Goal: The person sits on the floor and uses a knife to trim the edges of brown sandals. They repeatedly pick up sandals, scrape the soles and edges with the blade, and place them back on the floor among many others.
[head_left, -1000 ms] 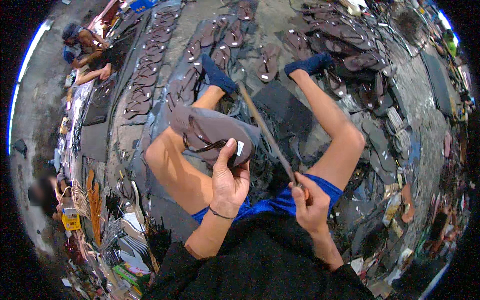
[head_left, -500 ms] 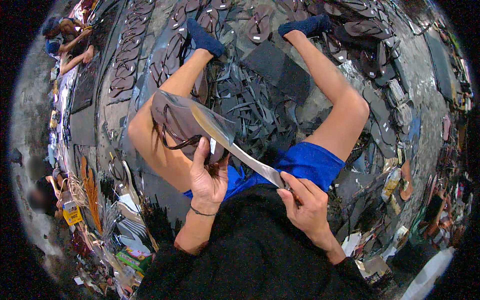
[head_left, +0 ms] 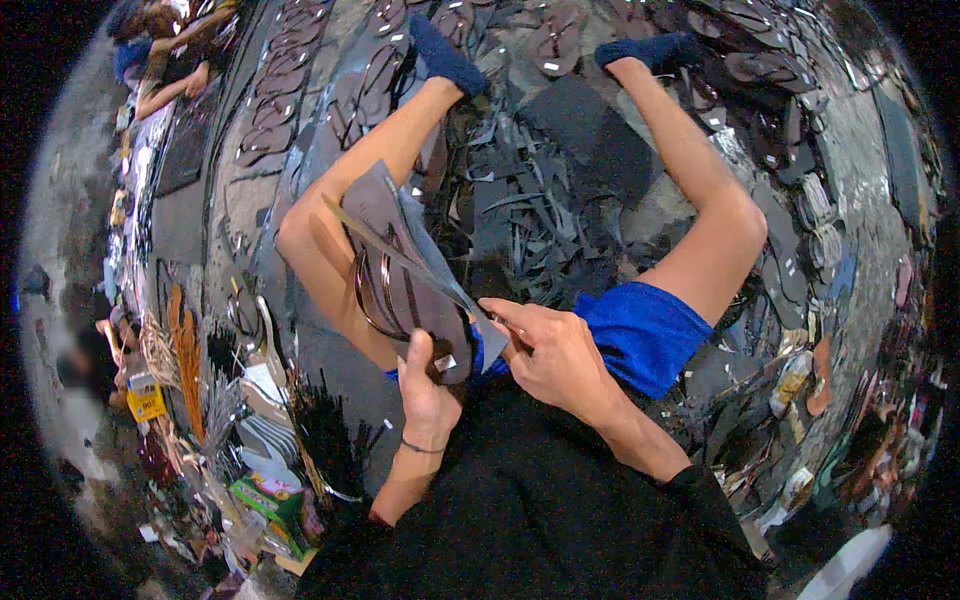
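My left hand [head_left: 428, 390] is closed around the heel end of a dark brown flip-flop [head_left: 428, 308], thumb on top beside a small white label. The flip-flop's toe points away from me, and its glossy brown straps face up. A long curved knife [head_left: 392, 252] is in my right hand [head_left: 560, 355], its blade slanting across the upper right side of the sole. My fingers hide the knife's handle. Grey sheet material [head_left: 422, 225] sticks out past the sole's right edge, and a pointed grey flap [head_left: 494, 348] hangs below the knife near my right fingers.
Dark offcuts [head_left: 525, 225] are heaped between my legs, beside a black sheet [head_left: 590, 135]. Rows of flip-flops [head_left: 270, 140] lie ahead on both sides. At left are a bundle of orange strips [head_left: 183, 345] and a green box [head_left: 270, 505]. Another person's arm [head_left: 175, 95] shows at far left.
My right hand has moved up and left, bringing the knife across the flip-flop. The flip-flop has turned, its toe now pointing more directly away. The view has shifted slightly.
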A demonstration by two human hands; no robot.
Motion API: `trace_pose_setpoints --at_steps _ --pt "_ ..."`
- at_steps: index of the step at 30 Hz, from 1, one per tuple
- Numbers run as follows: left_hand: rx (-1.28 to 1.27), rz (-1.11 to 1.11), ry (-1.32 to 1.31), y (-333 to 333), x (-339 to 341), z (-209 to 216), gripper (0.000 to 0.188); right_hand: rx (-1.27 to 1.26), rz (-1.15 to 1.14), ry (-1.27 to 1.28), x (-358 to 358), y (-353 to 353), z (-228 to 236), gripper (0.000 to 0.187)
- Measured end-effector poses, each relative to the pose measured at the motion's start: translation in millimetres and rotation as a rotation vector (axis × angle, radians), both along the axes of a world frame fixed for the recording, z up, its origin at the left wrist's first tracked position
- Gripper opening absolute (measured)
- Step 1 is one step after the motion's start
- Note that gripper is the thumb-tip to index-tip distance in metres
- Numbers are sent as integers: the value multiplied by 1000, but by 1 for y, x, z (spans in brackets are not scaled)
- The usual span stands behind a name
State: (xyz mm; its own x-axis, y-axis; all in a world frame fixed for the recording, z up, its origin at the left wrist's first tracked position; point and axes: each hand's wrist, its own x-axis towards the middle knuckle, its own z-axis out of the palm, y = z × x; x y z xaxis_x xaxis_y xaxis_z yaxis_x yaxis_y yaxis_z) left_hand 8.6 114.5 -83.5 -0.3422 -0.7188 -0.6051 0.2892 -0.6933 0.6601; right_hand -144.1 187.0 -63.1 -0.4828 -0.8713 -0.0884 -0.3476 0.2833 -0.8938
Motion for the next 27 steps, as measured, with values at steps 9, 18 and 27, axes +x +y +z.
trace_pose_setpoints --at_steps 9,18,27 --pt "206 177 95 -8 -2 19 24 40 13 -131 8 21 -14 29" --pt "281 238 277 -16 -8 22 29 -152 -84 140 12 -61 -65 36" --pt "159 114 195 4 1 20 27 -158 -143 164 -24 -159 -77 29"
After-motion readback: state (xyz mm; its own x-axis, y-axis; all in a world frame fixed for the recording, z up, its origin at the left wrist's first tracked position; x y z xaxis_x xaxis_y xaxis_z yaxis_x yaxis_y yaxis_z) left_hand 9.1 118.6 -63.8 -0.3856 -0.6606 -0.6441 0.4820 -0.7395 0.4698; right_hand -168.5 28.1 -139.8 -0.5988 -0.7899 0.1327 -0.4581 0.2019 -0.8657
